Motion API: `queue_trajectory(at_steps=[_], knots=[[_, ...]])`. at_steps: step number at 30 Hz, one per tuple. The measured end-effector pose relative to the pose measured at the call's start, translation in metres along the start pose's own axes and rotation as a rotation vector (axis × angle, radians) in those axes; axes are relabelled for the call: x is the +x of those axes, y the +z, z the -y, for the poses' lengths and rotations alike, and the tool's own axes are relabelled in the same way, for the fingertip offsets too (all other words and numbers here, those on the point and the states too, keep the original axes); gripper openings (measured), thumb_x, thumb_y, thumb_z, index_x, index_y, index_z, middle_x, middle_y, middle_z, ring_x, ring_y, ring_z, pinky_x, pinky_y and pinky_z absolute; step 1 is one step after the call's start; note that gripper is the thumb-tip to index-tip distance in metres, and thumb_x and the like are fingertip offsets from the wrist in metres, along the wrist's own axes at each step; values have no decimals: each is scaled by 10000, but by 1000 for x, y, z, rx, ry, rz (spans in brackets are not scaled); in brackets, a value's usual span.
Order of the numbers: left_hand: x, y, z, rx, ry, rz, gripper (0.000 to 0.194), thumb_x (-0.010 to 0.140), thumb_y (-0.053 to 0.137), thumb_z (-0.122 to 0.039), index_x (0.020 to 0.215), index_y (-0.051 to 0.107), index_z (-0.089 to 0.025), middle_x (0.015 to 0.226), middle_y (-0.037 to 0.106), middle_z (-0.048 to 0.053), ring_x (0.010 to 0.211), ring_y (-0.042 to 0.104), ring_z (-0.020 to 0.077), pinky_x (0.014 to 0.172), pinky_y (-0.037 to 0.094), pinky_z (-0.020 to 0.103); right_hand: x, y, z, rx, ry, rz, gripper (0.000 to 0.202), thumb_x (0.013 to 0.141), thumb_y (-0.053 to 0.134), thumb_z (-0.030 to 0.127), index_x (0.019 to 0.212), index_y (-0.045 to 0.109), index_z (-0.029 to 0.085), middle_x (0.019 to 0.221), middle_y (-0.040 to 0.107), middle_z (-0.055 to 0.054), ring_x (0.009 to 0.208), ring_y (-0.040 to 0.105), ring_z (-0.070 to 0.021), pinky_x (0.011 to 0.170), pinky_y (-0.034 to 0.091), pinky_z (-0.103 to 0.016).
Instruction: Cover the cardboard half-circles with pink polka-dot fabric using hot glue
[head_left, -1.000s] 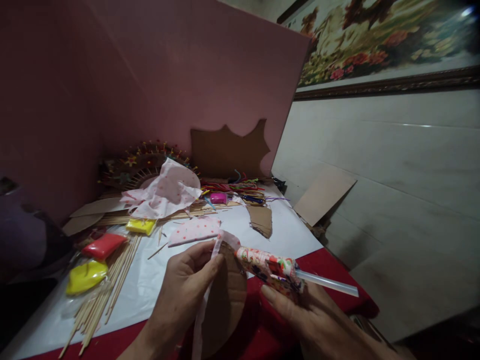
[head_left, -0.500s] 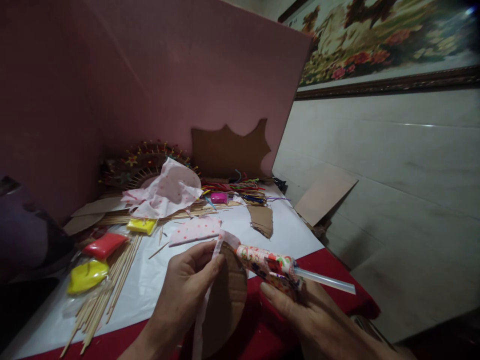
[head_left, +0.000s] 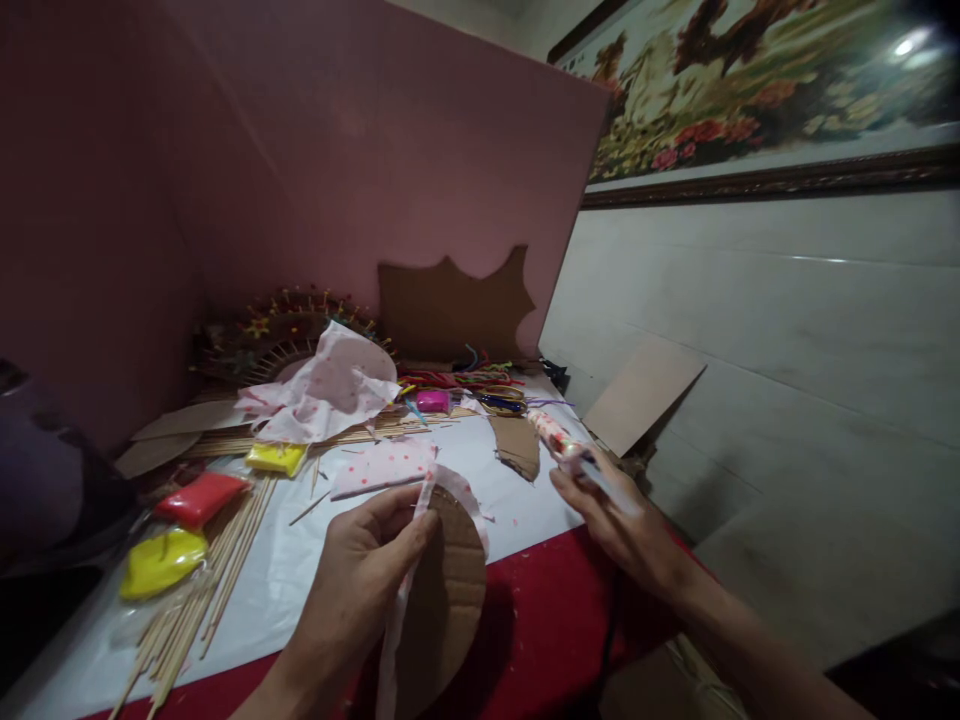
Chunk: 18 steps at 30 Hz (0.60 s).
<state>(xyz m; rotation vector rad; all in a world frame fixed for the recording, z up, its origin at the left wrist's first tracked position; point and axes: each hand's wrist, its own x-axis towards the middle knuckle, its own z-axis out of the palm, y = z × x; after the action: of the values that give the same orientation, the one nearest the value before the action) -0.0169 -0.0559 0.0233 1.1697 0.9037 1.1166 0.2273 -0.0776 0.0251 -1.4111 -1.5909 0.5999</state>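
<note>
My left hand [head_left: 375, 555] pinches the left edge of a rounded cardboard piece [head_left: 452, 590] between thumb and fingers. White cloth with pink dots [head_left: 463, 492] is folded over that piece's top and left rim. To the right, above the table's edge, my right hand [head_left: 622, 530] is wrapped round a hot glue gun [head_left: 551, 432] covered in a flowery pattern. A translucent glue stick [head_left: 611, 482] sticks out of its back end. The gun's nozzle points away, toward a torn cardboard scrap [head_left: 516, 447], apart from the cloth-edged piece.
Wooden sticks [head_left: 232, 570] and bags of yellow clay [head_left: 163, 562] and red clay [head_left: 201, 500] lie at the left. Dotted cloth [head_left: 330, 390], scissors [head_left: 504, 402] and a pink packet [head_left: 433, 401] lie farther back. A jagged cardboard sheet [head_left: 454, 305] leans on the pink wall.
My right hand has moved the glue gun away from the cardboard's rim, up and to the right. My left hand keeps its grip on the cardboard.
</note>
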Motion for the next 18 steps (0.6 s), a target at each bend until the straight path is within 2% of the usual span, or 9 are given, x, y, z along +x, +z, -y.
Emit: queue_trajectory(at_steps=[1, 2, 5, 7, 10, 12, 14, 16, 18], knots=[[0, 0, -1, -14, -2, 1, 226, 752, 682, -248, 971, 719, -205, 888, 768, 24, 785, 687, 154, 687, 519, 211, 8, -1, -9, -94, 22, -30, 211, 861, 513, 333, 1012, 547, 191, 906, 614, -75, 840, 573, -260, 761, 418, -367], [0, 0, -2, -28, -5, 4, 225, 750, 684, -246, 969, 720, -207, 882, 769, 23, 777, 687, 151, 683, 519, 210, 16, 0, -17, -310, 34, -45, 228, 874, 465, 292, 1062, 520, 177, 984, 598, -96, 867, 572, -262, 762, 410, -367], [0, 0, -3, -49, -8, 23, 220, 751, 685, -240, 965, 724, -212, 874, 769, 25, 753, 686, 146, 664, 519, 207, 28, 9, -37, -804, 48, 45, 284, 895, 355, 206, 1141, 475, 129, 1089, 551, -144, 891, 580, -264, 727, 405, -355], [0, -1, -3, -52, 0, 40, 216, 751, 686, -236, 962, 727, -215, 878, 769, 26, 744, 685, 144, 662, 519, 208, 32, 16, -44, -951, 49, 115, 275, 906, 324, 192, 1104, 500, 117, 1047, 560, -146, 858, 592, -256, 687, 409, -344], [0, -1, -2, -55, 8, 55, 212, 745, 692, -231, 954, 732, -224, 865, 770, 24, 752, 687, 148, 669, 520, 209, 35, 17, -40, -1006, 52, 147, 263, 901, 380, 232, 1071, 538, 107, 983, 578, -154, 860, 587, -278, 692, 418, -366], [0, 0, -1, -62, 5, 71, 217, 748, 689, -234, 961, 732, -237, 856, 771, 19, 758, 689, 149, 671, 520, 208, 37, 14, -27, -980, -18, 98, 309, 881, 451, 266, 1120, 531, 87, 1031, 569, -184, 956, 552, -315, 778, 411, -421], [0, 2, -1, -66, -1, 93, 225, 753, 685, -235, 973, 730, -251, 863, 771, 14, 761, 688, 145, 676, 518, 202, 37, 13, -8, -816, -190, 57, 352, 870, 492, 263, 1177, 513, 92, 1138, 538, -191, 1077, 489, -315, 890, 373, -451], [-1, 4, -1, -67, -2, 124, 234, 755, 683, -237, 983, 727, -263, 885, 769, 8, 770, 687, 143, 694, 515, 201, 36, 18, 13, -454, -357, 135, 292, 899, 470, 261, 1161, 538, 152, 1163, 545, -129, 1103, 486, -242, 932, 378, -391], [-2, 4, -1, -53, 11, 152, 253, 760, 678, -240, 1007, 718, -273, 921, 764, 5, 797, 686, 148, 724, 513, 209, 34, 29, 31, -135, -348, 256, 244, 905, 490, 310, 1097, 579, 191, 1076, 596, -69, 1011, 543, -183, 863, 432, -319]])
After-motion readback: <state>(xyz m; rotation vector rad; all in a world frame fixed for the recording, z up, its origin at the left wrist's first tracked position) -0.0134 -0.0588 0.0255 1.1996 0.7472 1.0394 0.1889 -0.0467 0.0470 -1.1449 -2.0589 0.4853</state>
